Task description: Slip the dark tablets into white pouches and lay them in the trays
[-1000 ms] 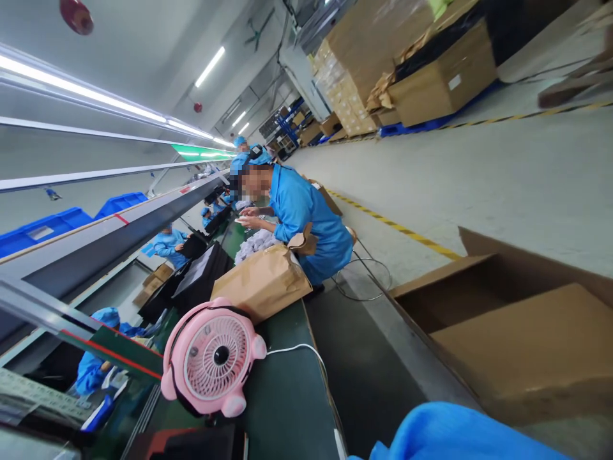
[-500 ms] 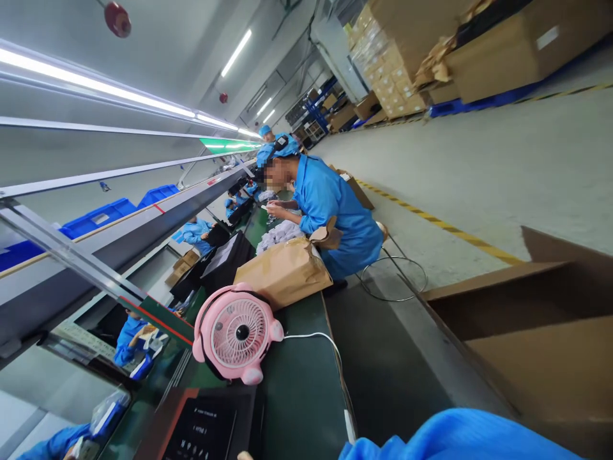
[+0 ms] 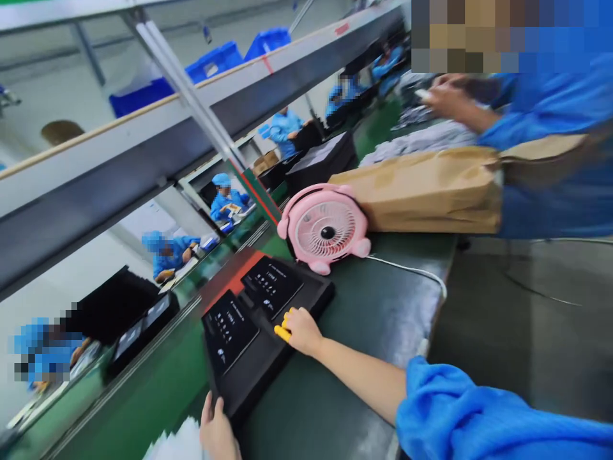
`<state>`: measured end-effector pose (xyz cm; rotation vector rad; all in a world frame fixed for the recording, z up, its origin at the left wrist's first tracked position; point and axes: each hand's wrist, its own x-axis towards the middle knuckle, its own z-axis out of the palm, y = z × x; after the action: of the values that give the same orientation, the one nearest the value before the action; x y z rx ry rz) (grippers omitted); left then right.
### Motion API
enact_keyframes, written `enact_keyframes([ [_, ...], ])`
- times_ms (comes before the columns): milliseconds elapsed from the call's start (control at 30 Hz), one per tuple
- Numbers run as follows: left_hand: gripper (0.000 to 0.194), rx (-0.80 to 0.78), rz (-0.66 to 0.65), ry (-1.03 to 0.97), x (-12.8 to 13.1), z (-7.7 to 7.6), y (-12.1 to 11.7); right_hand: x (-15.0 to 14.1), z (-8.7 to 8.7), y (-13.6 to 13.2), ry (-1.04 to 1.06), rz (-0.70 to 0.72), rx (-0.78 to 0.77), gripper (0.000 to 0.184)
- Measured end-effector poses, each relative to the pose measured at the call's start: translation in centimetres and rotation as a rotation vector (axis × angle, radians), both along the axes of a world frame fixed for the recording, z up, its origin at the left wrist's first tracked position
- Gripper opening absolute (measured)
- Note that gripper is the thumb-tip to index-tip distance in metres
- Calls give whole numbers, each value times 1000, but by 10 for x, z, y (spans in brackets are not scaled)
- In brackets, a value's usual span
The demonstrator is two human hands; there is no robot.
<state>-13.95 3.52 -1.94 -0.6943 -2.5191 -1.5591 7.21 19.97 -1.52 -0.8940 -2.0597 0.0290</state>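
A shallow black box (image 3: 280,348) lies on the green workbench, with two black printed cards, one nearer (image 3: 230,332) and one farther (image 3: 272,284), on top. My right hand (image 3: 305,332), yellow covers on some fingertips, is closed over the box's right edge. At the near left corner is my left hand (image 3: 219,431), its visible fingers stretched out along the box's side; the rest of it runs out of the frame. Just beyond the box stands a pink fan (image 3: 325,231), its white cable (image 3: 407,267) trailing to the bench's right edge.
A brown paper bag (image 3: 426,191) stands behind the fan, beside a co-worker in blue (image 3: 541,108). White crumpled material (image 3: 177,441) lies at bottom left. A metal post (image 3: 191,83) and long shelf (image 3: 119,150) cross on the left; other co-workers sit beyond.
The view has swung down and to the right, so the fan and box appear farther right and more of the box shows. Both my hands are now in view at the box.
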Motion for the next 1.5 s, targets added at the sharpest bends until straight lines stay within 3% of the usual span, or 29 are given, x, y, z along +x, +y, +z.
enact_keyframes([
  [100,28,125,104,-198,3,-2,-7,-1,-4,1,12,10,30,39],
  [233,33,226,92,-258,17,9,-2,-5,-8,6,34,33,59,42],
  [400,41,123,112,-203,21,15,4,-17,-9,14,67,83,87,45],
  [533,46,-53,57,-120,20,20,-2,-15,-5,15,102,162,109,47],
  [700,51,-407,9,5,0,44,-57,-11,-5,-1,192,319,64,40],
  [800,38,-624,127,16,-14,51,-103,-20,-11,-28,51,627,-29,41],
  [900,35,-724,223,17,-23,43,-131,-33,-19,-57,-138,927,-166,47],
  [967,33,-764,240,36,-26,32,-137,-40,-25,-67,-199,1014,-265,49],
  [1067,25,-789,249,63,-30,20,-136,-44,-31,-68,-236,1020,-404,51],
  [1200,23,-758,278,75,-37,17,-134,-45,-39,-59,-243,981,-520,54],
  [1367,33,-665,362,58,-41,19,-142,-54,-66,-46,-184,1008,-486,56],
  [1500,34,-593,427,25,-42,33,-152,-62,-85,-37,-98,1007,-445,53],
])
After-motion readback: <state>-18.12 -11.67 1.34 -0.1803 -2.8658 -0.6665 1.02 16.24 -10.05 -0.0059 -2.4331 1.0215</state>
